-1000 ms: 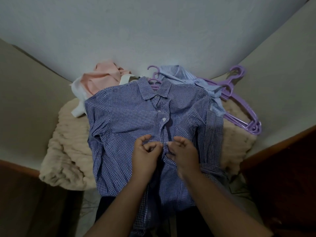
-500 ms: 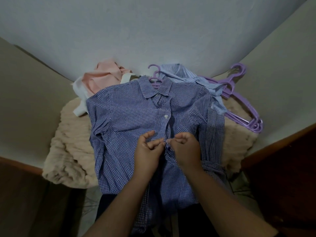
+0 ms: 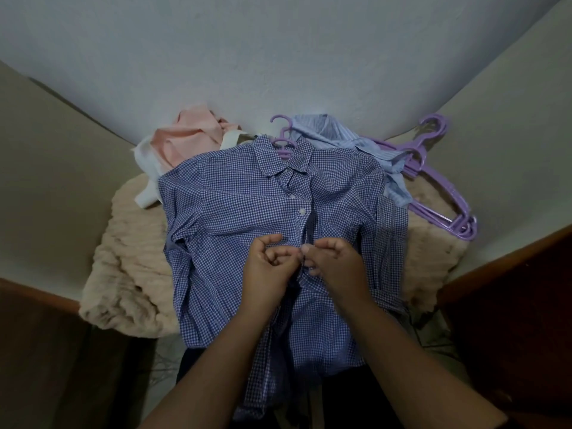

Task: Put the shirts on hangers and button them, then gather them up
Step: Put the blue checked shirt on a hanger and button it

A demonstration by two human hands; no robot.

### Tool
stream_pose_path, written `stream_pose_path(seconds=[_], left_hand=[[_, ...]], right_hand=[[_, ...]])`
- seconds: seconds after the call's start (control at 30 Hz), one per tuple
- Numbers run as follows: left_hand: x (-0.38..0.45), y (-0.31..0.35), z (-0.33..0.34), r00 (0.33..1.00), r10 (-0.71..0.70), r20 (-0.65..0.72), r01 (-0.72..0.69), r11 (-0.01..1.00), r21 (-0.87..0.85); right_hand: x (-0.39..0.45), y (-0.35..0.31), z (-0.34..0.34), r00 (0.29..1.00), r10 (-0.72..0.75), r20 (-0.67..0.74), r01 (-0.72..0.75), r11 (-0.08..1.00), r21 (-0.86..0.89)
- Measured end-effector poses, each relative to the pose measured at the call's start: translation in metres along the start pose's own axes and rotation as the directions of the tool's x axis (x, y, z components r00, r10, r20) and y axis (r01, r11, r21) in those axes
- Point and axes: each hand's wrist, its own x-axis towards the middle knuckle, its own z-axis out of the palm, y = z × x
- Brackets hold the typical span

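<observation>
Both hands [image 3: 305,264] pinch the checked shirt's [image 3: 235,212] placket (no label visible).

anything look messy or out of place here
Nothing damaged. The pink shirt and striped shirt lie crumpled behind the checked shirt, not yet hung. Spare hangers lie stacked at the right.

The scene is dim and cool-toned, with soft, even light and no glare. The far wall [image 3: 278,57] is the brightest area, fading to grey at its edges. The near left and right corners sink into deep shadow, where little detail shows. Wide-angle distortion bends the wall's lower edge into a strong curve. The hands [image 3: 303,264] are slightly soft with motion blur, while the checked shirt [image 3: 235,212] stays fairly sharp, its near hem smeared.
</observation>
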Motion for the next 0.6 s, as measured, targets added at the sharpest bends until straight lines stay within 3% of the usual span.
stream_pose_path(seconds=[0.3,0.4,0.5,0.6], left_hand=[[0.002,-0.001,-0.001,1.0,-0.005,0.001,0.005,1.0,0.005],[0.008,-0.001,-0.003,0.997,-0.078,0.002,0.078,0.996,-0.033],[0.014,0.001,-0.003,0.979,-0.202,0.033,0.205,0.96,-0.189],[0.023,0.001,-0.004,0.983,-0.18,0.026,0.181,0.974,-0.133]], right_hand=[[0.007,0.004,0.003,0.998,-0.063,-0.008,0.062,0.996,-0.067],[0.01,0.008,0.003,0.994,-0.103,0.02,0.105,0.988,-0.109],[0.017,0.007,0.005,0.991,-0.127,0.048,0.133,0.98,-0.15],[0.029,0.0,0.006,0.992,-0.103,0.078,0.114,0.982,-0.151]])
